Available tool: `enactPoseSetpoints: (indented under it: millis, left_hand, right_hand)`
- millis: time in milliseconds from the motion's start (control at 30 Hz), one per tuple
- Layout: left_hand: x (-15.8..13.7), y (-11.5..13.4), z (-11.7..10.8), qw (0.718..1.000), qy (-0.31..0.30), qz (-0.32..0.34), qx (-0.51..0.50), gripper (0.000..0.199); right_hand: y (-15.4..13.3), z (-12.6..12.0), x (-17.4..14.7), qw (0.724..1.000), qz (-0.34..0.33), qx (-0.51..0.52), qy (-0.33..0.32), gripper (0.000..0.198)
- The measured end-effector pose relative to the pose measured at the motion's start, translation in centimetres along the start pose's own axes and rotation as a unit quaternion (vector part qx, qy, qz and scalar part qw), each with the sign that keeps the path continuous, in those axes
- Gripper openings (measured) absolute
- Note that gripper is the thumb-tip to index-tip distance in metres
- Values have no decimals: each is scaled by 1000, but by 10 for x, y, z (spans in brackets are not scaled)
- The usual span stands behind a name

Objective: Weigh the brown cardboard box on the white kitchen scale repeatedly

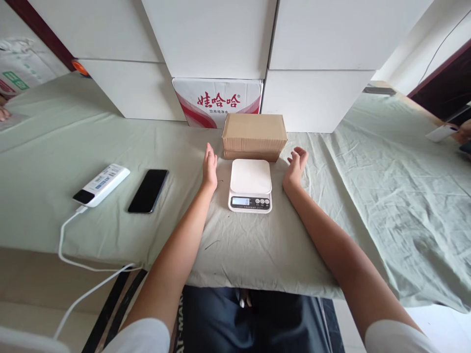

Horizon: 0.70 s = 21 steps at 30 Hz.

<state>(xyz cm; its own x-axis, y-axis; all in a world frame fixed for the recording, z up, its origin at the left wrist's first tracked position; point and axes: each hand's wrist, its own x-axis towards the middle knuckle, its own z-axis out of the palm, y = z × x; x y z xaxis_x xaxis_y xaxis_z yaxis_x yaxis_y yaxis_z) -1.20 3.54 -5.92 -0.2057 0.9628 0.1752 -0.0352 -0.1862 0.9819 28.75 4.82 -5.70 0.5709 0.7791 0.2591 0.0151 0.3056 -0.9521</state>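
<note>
A white digital kitchen scale (251,177) lies flat on the cloth in front of me, its lit display reading 0 and its plate bare. Directly behind it sits a closed brown cardboard box (253,128). My left hand (210,168) rests on edge to the left of the scale, fingers stretched out and pointing away from me, holding nothing. On the other side, my right hand (295,168) stands on its edge with loosely curved fingers apart and nothing in them. Both hands are clear of the scale and near the box's front corners.
A black phone (148,191) and a white power bank (101,185) with a white cable lie at left on the green cloth (184,245). White panels and a printed carton (219,98) stand behind the box. Parts of other people's hands show at both side edges.
</note>
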Motion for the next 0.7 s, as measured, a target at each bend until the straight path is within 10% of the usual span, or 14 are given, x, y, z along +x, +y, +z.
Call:
enactPoseSetpoints:
  millis: [700]
  left_hand:
    - [1, -6, 2, 999, -41, -11, -5, 102]
  right_hand:
    - [-14, 4, -5, 999, -9, -10, -42, 22]
